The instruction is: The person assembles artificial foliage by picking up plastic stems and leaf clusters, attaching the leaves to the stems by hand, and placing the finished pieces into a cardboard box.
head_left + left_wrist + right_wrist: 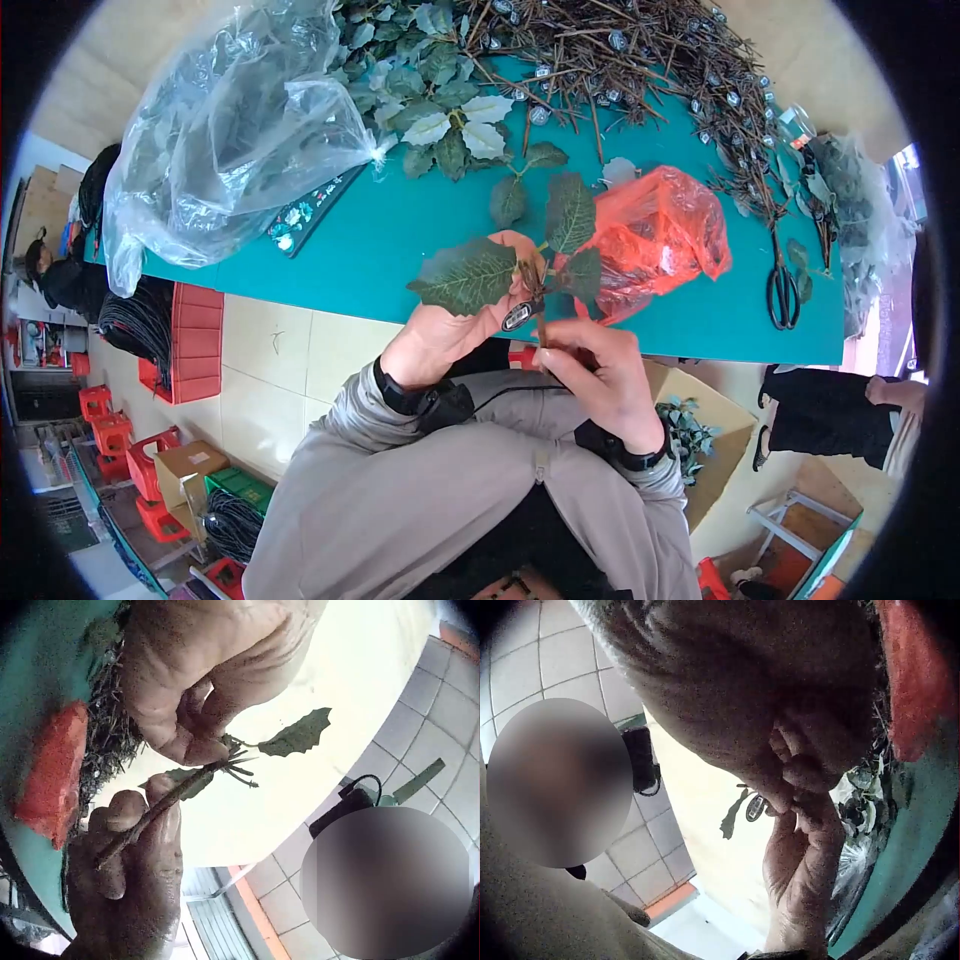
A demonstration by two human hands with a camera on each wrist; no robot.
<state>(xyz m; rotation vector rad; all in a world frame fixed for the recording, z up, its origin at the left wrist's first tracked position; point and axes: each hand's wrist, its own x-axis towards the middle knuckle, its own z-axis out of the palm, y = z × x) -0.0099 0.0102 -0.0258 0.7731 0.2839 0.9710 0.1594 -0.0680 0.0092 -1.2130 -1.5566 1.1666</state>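
An artificial leaf branch (465, 277) with broad dark green leaves and a brown stem is held between both hands over the table's near edge. My left hand (455, 328) grips it where the leaf stalks gather. Lower down, my right hand (602, 376) pinches the stem between thumb and fingers. A small oval black-and-white tag (518, 316) hangs at the stem beside the left fingers. In the left wrist view the brown stem (154, 814) runs from the left fingertips across the right fingers. The right wrist view shows both hands meeting, with the grip partly hidden.
The green table (400, 250) bears a red plastic bag (665, 235), black-handled scissors (782, 295), a clear plastic bag (230, 160), leaf sprays (430, 85) and a pile of tagged brown stems (640, 60). A cardboard box (735, 425) stands below at right, a red crate (197, 345) at left.
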